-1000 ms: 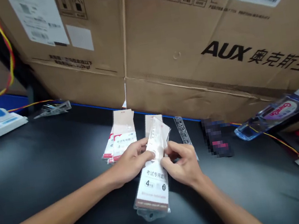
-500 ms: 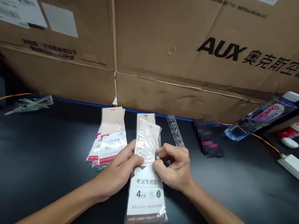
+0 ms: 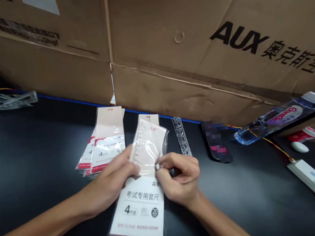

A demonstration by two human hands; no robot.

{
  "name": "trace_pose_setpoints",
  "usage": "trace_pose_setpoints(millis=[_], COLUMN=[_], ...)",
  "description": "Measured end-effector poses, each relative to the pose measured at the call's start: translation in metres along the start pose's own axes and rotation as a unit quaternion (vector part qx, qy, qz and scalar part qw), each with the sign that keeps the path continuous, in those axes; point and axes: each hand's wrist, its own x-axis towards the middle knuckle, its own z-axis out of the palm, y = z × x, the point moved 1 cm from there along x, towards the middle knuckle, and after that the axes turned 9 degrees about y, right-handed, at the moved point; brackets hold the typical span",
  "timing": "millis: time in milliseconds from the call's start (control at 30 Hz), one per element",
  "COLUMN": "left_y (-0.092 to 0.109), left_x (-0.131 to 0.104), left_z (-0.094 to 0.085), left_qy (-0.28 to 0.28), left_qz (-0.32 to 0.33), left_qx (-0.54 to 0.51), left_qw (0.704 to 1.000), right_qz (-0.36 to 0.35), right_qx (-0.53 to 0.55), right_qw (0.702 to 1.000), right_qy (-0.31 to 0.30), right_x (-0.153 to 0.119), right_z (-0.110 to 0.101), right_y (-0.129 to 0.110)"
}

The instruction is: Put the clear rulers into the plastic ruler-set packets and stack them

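Observation:
A clear plastic sleeve with a white and brown printed card point(image 3: 136, 212) lies tilted in front of me, its hanging tab toward me. My left hand point(image 3: 112, 180) grips its left edge, thumb on top. At its right edge, my right hand point(image 3: 179, 174) is closed, thumb and forefinger pinched against the plastic; whether they hold anything beyond the sleeve is hidden. A ruler scale shows through the sleeve's upper part. Behind my left hand lie several red and white packets point(image 3: 108, 153), overlapping. A clear stencil ruler point(image 3: 182, 138) rests beyond my right hand.
A large cardboard box point(image 3: 144, 29) stands along the table's back. To the right are a dark, blurred-out item point(image 3: 217, 144), a water bottle point(image 3: 276, 118), a red and white cup point(image 3: 303, 134) and a white power strip point(image 3: 314, 179). Clear rulers point(image 3: 10, 101) lie at the far left.
The view has shifted slightly. The sleeve has moved left and toward me with my left hand, and it tilts more. My right hand stays pinched at its edge.

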Motion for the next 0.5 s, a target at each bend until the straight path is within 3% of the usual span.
trace_pose_setpoints(millis=[200,400,500], left_y=[-0.007,-0.003,0.004], left_x=[0.005,0.009,0.011], left_z=[-0.008,-0.003,0.000], left_qy=[0.016,0.023,0.013], left_qz=[-0.049,-0.052,-0.047], left_qx=[-0.053,-0.103,-0.145], left_qw=[0.997,0.993,0.988], right_qz=[0.016,0.236,0.262], right_qx=[0.013,0.112,0.147], right_qw=[1.000,0.965,0.954], right_qy=[0.018,-0.028,-0.028], right_x=[0.011,0.013,0.015], right_z=[-0.009,-0.006,-0.004], right_y=[0.003,0.018,0.022])
